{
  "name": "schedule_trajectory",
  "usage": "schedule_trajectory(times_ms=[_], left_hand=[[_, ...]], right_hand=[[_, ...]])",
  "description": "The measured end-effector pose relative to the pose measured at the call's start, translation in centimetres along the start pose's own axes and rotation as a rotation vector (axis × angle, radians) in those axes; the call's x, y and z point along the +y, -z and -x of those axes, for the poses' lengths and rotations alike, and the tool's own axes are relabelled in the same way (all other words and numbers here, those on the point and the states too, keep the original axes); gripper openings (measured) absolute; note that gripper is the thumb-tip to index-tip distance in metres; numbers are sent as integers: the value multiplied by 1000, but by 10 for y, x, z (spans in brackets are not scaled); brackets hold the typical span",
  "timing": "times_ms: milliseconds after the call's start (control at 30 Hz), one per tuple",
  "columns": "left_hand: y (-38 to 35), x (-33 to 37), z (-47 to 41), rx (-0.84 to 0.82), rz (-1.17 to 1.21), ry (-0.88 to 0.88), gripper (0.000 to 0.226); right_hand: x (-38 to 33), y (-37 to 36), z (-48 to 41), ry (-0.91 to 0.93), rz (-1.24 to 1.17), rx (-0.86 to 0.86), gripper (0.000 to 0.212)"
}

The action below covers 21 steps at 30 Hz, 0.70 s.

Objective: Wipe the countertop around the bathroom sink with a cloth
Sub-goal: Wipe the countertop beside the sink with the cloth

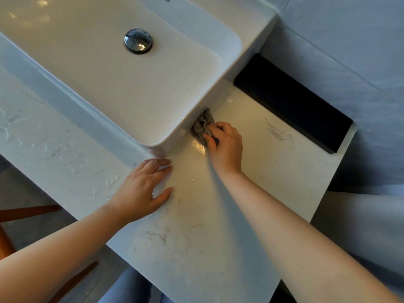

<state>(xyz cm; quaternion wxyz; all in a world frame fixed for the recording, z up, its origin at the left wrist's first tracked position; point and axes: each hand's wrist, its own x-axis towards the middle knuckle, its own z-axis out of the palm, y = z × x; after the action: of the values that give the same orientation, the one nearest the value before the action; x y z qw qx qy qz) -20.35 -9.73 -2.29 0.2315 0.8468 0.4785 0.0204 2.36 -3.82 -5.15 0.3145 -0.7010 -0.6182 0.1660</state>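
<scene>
A white rectangular sink (194, 110) stands on a pale marble countertop (273, 162). My right hand (226, 144) grips a crumpled grey cloth (203, 123) and presses it on the countertop against the sink's right side wall, near its front corner. My left hand (142, 189) lies flat on the countertop just in front of that corner, fingers spread, holding nothing. Part of the cloth is hidden under my right fingers.
A chrome drain plug (138, 41) sits in the basin. A black recess (293, 101) runs along the wall behind the countertop's right part. The countertop ends at an edge on the right and in front. Brown wooden legs (30, 212) show below at the left.
</scene>
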Motion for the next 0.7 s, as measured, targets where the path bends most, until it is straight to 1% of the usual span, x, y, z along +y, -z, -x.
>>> schedule_trajectory(times_ms=[167,300,367,433,467,533,633,700], left_hand=[[5,-7,17,21,-22,-12,56],[1,-12,30,-19,-84,4,61],[-2,-14,33,-40,-97,-13,63],[-2,-15,33,-46,-90,-18,64],[-2,-15,33,-47,-95,-19,65],[-2,-15,33,-48,-114,-20,66],[-2,-13,33,-49,-117,-19,66],[-2,-13,33,-48,-124,-20,67]], right_hand=[[-14,-8,33,45,28,-50,22],[-25,-9,55,80,-1,-59,15],[-30,-6,64,91,-40,-116,15],[-34,4,68,59,-115,-175,17],[-36,11,66,36,-156,-169,18],[-34,29,54,-6,-205,-82,18],[-16,58,23,-39,-112,56,15],[4,68,8,-99,-45,75,17]])
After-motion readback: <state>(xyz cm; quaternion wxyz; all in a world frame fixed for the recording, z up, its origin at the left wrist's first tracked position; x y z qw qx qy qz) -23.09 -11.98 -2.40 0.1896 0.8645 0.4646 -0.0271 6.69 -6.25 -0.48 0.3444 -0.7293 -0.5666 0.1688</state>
